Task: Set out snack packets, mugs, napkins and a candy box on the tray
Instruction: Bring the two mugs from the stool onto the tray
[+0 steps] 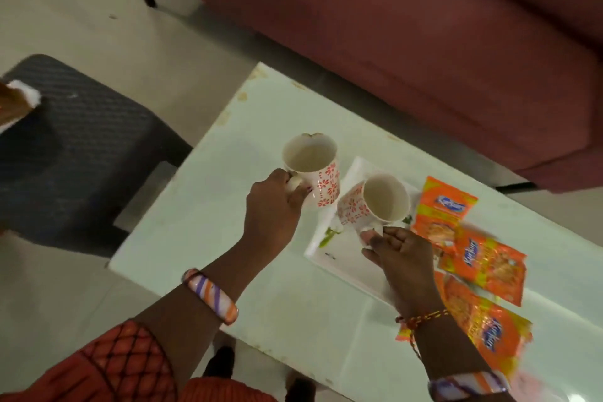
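Setting: white glossy counter (pixel 202 238) beside a maroon sofa (pixel 424 26), dark chair (pixel 81 147) at left.
Left grip: our left hand (pixel 274 209) curls round the handle of a floral mug (pixel 311 168), held upright over the counter, just left of the tray.
Right grip: our right hand (pixel 399 250) pinches the handle of a second floral mug (pixel 378 202), tilted, above the white tray (pixel 329 248).
Mugs: close, nearly touching.
Snack packets: three orange packets (pixel 483 263) lie overlapping along the tray's right side.
Wrists: striped bangle (pixel 210 295) left, red thread (pixel 424 318) right.
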The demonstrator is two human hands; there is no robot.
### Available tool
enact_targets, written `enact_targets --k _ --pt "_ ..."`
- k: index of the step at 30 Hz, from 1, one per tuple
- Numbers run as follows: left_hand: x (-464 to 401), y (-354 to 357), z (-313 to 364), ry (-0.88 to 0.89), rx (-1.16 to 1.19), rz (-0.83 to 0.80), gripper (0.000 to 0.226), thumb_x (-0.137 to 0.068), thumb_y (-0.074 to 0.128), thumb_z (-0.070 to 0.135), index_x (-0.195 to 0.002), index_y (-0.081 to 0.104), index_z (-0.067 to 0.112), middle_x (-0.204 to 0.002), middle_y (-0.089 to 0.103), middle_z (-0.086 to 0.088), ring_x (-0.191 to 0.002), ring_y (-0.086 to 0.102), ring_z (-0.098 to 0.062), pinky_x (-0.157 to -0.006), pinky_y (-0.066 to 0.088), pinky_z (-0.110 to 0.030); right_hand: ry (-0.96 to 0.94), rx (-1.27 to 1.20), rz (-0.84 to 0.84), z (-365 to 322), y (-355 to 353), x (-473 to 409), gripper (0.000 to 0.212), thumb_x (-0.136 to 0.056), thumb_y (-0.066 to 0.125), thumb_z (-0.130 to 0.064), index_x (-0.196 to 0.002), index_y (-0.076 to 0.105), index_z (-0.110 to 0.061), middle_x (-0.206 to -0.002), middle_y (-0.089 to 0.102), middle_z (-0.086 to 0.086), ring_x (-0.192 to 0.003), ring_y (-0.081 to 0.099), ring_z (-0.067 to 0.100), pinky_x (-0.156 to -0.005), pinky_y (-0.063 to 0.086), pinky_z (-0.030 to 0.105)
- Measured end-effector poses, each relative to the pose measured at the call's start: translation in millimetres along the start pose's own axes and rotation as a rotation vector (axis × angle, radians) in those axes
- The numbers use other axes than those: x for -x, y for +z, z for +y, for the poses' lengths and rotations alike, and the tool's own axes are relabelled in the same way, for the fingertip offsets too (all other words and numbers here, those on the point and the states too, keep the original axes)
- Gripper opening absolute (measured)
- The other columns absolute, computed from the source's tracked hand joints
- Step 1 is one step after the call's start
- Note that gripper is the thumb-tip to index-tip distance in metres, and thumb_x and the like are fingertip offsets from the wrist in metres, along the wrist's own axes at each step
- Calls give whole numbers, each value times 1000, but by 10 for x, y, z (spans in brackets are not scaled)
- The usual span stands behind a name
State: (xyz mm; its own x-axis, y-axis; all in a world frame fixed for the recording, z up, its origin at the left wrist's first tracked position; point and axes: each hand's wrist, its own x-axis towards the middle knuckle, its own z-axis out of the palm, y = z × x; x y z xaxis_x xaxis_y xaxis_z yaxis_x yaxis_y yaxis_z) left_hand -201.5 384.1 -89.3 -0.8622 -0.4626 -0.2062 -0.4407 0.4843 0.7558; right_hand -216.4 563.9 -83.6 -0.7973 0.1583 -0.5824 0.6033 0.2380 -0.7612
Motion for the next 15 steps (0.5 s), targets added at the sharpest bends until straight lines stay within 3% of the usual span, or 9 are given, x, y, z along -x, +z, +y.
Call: enact_targets --k 2,5,7,11,15 --pt "-17 292 182 38 -29 -42 30 -85 59 30 -93 60 1 -86 70 -16 -74 60 -28 -59 31 -22 -14 -2 49 58 -173 -124 10 -75 70 -1 -73 61 -6 -83 67 19 -73 63 25 -66 58 32" --pt "-67 646 342 64 -57 -85 32 -84 60 31 -93 60 0 -87 70 -18 -80 62 -33 -62 34 -26 -12 1 84 150 -340 -314 12 -75 70 -1 -71 61 -7 -80 67 18 -68 62 25 -71 54 40" --pt "-116 867 400 79 -84 -98 32 -84 59 30 -91 60 -1 -87 69 -20 -80 62 -35 -62 34 -28 -19 3 115 224 -429 -462 16 -74 72 -4 -66 63 -14 -80 70 16 -71 64 28 -72 54 42" --pt "-205 1204 464 90 -129 -109 28 -88 53 26 -92 58 -2 -90 69 -22 -85 62 -37 -64 38 -31 -17 53 161 355 -475 -720 21 -69 74 -14 -54 61 -20 -73 72 14 -78 69 36 -76 54 57" --pt "-234 1479 484 50 -134 -102 24 -91 46 19 -94 55 -3 -96 67 -23 -90 60 -40 -71 44 -38 1 22 178 361 -462 -901 18 -73 73 -8 -61 61 -15 -72 68 13 -75 66 32 -79 54 55"
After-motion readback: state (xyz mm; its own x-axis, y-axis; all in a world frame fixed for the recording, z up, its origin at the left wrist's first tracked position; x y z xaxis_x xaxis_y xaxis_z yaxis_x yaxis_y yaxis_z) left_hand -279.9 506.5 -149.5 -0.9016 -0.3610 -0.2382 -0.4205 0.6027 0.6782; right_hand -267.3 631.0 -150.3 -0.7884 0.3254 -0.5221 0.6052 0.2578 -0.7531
